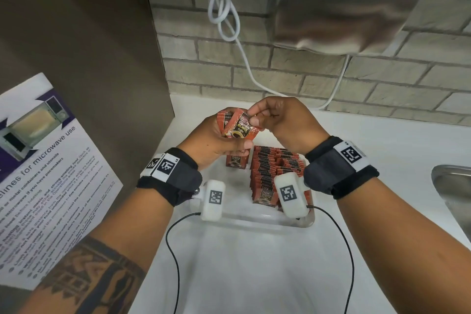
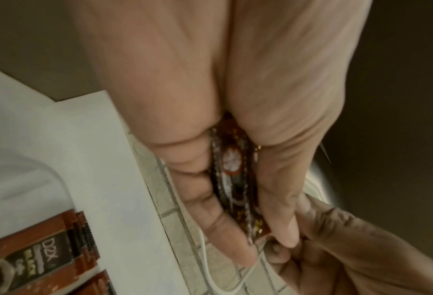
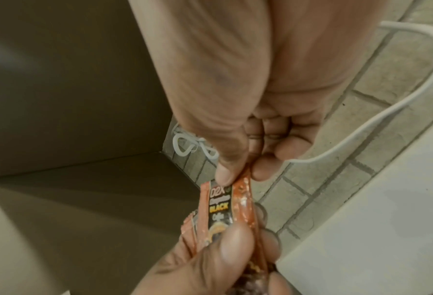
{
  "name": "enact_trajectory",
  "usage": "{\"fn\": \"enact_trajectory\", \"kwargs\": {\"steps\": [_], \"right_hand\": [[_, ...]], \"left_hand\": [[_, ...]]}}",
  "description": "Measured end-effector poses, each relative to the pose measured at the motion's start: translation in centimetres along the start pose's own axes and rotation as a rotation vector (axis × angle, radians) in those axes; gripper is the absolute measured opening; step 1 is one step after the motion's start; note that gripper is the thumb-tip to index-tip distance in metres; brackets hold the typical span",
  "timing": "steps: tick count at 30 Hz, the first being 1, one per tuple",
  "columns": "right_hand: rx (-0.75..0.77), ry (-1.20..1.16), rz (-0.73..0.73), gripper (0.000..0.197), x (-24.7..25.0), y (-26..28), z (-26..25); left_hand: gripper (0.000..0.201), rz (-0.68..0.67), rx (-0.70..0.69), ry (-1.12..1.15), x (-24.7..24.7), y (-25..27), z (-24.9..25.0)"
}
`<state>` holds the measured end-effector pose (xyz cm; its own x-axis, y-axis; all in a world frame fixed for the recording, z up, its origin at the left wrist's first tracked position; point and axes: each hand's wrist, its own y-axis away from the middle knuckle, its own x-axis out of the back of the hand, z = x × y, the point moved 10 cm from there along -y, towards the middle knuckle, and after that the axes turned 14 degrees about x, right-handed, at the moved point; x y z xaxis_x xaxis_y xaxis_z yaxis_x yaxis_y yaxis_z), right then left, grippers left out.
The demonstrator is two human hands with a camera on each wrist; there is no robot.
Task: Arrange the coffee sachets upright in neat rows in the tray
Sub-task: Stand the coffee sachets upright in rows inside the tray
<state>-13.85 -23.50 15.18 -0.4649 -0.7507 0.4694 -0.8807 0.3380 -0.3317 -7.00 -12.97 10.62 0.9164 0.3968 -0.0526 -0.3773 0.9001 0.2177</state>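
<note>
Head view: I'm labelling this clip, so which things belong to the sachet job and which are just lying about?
Job:
- left hand gripping a bunch of sachets
- right hand pinching the front one
- rows of sachets
- clear tray

Lying about:
- hand dryer
- white cable
- microwave notice
- sink

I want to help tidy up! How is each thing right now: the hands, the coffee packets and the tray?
left hand: grips a small bunch of sachets above the tray.
right hand: pinches the top edge of the front sachet.
row of sachets: stands upright, packed along the tray's right side.
short stack: stands upright in the tray, left of the row.
tray: on the counter, left part unfilled.
</note>
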Motion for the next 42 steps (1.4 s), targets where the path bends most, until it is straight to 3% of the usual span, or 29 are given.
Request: {"fn": "enact_trajectory", "kwargs": {"steps": [13,16,19,22,26,35,42], "right_hand": [[0.08,0.204,-0.038,0.005,-0.5,-1.5,-1.4],[0.103,0.312,-0.032,0.007,-0.2,-1.8,-1.3],[0.058,0.481,-0.132,0.009,-0.8,-2.1,0.1],[-0.08,0.557,-0.266,0.006,-2.6,-2.0,3.2],[-0.254,0.622,-0.332,0.011,-4.8,-1.9,6.8],[-0.351,0.845,-0.495,0.017,-8.0,-2.4,11.7],[-0.367,0.842,-0.496,0.018,-8.3,-2.4,13.3]], "left_hand": [[0.042,0.257,0.047,-0.088,3.8,-0.1,-1.7],[0.035,0.227,0.177,-0.206,4.8,-0.6,-3.6],[0.029,0.256,0.424,-0.443,7.1,-0.3,-6.2],[0.026,0.131,0.621,-0.607,6.8,0.2,-8.4],[0.031,-0.086,0.701,-0.783,3.6,-0.8,-10.8],[0.05,-0.193,0.779,-0.915,1.5,-4.7,-15.1],[0.04,-0.179,0.775,-0.906,1.4,-6.4,-16.3]]}}
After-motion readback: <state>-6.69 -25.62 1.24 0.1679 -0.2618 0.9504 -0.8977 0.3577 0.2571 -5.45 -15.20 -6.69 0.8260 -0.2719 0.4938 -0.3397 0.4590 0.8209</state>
